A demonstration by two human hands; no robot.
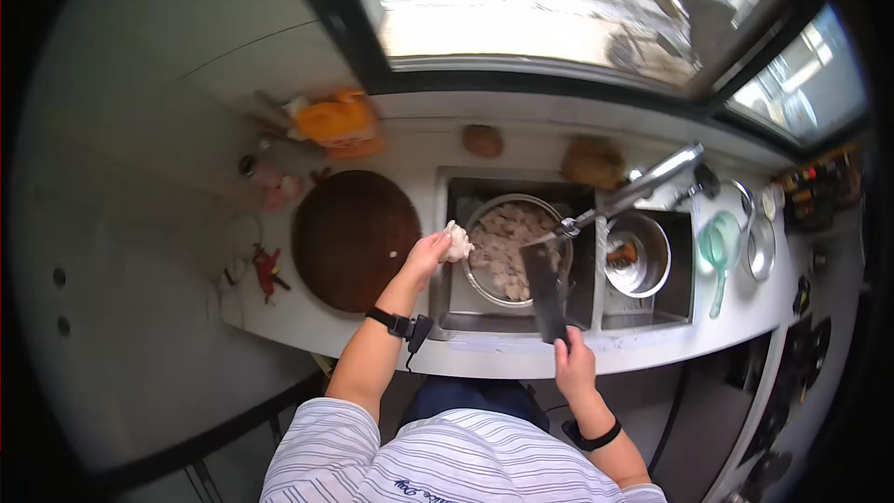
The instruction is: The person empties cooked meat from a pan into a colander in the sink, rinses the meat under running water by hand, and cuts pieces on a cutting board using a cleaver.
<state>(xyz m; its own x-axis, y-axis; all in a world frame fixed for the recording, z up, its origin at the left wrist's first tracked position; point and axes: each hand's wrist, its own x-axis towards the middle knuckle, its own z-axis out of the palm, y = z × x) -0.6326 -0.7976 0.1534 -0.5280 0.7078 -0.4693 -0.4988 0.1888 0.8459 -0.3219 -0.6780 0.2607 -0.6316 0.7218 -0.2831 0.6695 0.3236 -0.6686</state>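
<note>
My left hand (pixel 430 254) is closed around a pale, lumpy clump of food (pixel 456 242), perhaps chopped meat, at the left rim of the sink. My right hand (pixel 575 361) grips a dark, broad-bladed cleaver (pixel 546 293), its blade reaching over the right side of a round metal basin (pixel 473 289). Inside that basin lie many pale pieces of what looks like meat (pixel 507 247). The basin sits in the left bowl of the sink (pixel 456 319). Left of my left hand is a round dark chopping board (pixel 357 242) with one small white bit on it.
A metal faucet (pixel 643 182) reaches over the sink from the right. The right bowl holds a steel pot (pixel 663 256) with something brown inside. A green ladle-like scoop (pixel 719 247) lies farther right. An orange bag (pixel 340 123) and red-handled scissors (pixel 268 272) are on the left counter.
</note>
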